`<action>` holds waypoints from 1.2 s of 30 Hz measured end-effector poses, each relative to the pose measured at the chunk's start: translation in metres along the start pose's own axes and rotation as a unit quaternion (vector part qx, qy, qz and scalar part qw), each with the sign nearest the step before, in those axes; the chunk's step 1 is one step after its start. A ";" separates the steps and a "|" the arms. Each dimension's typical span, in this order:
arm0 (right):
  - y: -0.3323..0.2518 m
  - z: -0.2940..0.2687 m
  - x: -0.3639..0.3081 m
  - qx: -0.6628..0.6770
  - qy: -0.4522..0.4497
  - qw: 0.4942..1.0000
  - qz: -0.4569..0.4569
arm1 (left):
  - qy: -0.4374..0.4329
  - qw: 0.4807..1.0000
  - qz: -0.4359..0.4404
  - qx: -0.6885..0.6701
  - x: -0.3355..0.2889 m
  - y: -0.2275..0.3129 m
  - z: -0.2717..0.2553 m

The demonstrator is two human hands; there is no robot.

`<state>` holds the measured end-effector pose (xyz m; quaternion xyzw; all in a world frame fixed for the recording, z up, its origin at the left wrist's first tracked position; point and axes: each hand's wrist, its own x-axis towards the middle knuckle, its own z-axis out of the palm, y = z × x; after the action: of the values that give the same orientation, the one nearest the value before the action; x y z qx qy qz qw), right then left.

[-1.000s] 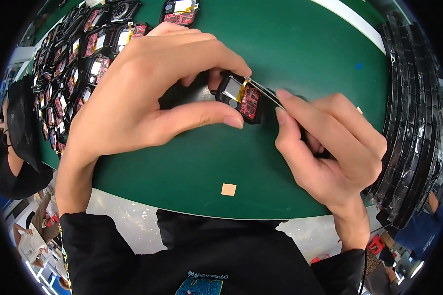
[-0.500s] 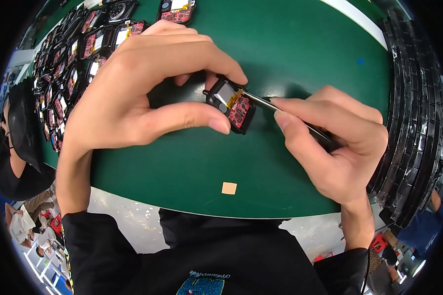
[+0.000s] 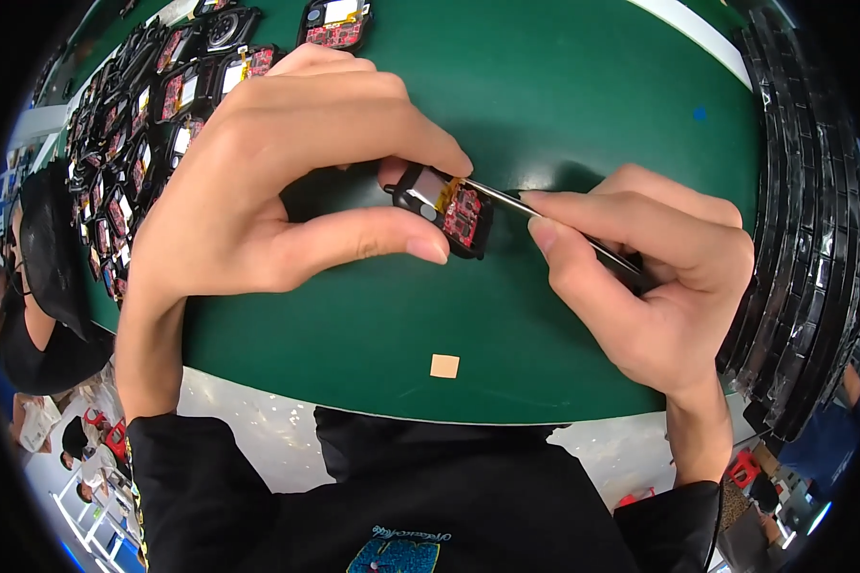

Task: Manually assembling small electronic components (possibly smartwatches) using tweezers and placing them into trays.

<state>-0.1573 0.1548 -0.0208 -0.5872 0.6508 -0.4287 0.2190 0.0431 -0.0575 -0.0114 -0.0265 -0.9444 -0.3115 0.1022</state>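
My left hand (image 3: 291, 181) is closed around the edges of a small black open smartwatch housing (image 3: 426, 212), thumb on the near side and fingers on the far side. Inside the housing show a silvery battery, a yellow flex ribbon and a red circuit board (image 3: 463, 216). Pinched in my right hand (image 3: 659, 263) is a pair of slim metal tweezers (image 3: 503, 199). Their tips meet the housing at the ribbon's end, close to my left index fingertip. Whether the tips grip the ribbon is too small to tell.
Many similar open housings (image 3: 179, 91) crowd the green table (image 3: 554, 325) at the left, with one apart (image 3: 335, 34) at the far side. Stacked black trays (image 3: 798, 239) line the right edge. A beige square (image 3: 444, 366) lies near the front edge. Another person (image 3: 48, 267) sits at left.
The housing has shifted slightly left and turned a little in my left fingers. The tweezer tips have followed it slightly left, staying at the ribbon's end.
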 end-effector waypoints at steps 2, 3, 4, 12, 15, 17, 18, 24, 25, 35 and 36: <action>0.000 0.001 0.000 0.011 0.009 1.000 -0.008 | 0.013 1.000 0.013 -0.005 0.001 -0.002 0.002; 0.000 0.002 0.000 0.011 0.010 1.000 -0.010 | 0.012 1.000 0.013 -0.003 0.002 -0.002 0.002; 0.000 0.003 0.000 0.012 0.015 1.000 -0.012 | 0.008 1.000 0.010 -0.007 0.002 -0.002 0.002; 0.001 0.005 0.000 0.014 0.023 1.000 -0.013 | -0.015 1.000 -0.009 -0.001 -0.001 0.000 -0.003; 0.001 0.005 0.000 0.013 0.022 1.000 -0.014 | -0.016 1.000 -0.007 0.009 0.000 0.000 -0.004; 0.001 0.004 -0.001 0.015 0.024 1.000 -0.012 | -0.014 1.000 0.001 0.011 0.003 0.000 -0.003; 0.002 0.005 0.000 0.016 0.026 0.999 -0.014 | -0.015 1.000 0.001 0.013 0.003 0.001 -0.004; 0.000 0.004 0.001 0.013 0.024 1.000 -0.013 | -0.028 0.999 -0.013 0.012 0.001 0.001 -0.005; 0.001 0.004 0.001 0.010 0.031 0.999 -0.016 | -0.025 0.999 -0.012 0.016 0.001 0.001 -0.005; 0.001 0.002 -0.001 0.003 0.028 0.999 -0.026 | -0.016 1.000 -0.019 0.014 0.001 0.001 -0.004; 0.001 0.002 -0.001 0.003 0.027 0.999 -0.025 | -0.016 1.000 -0.020 0.013 0.000 0.001 -0.004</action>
<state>-0.1563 0.1551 -0.0227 -0.5909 0.6401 -0.4520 0.1918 0.0435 -0.0592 -0.0080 -0.0114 -0.9502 -0.3005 0.0818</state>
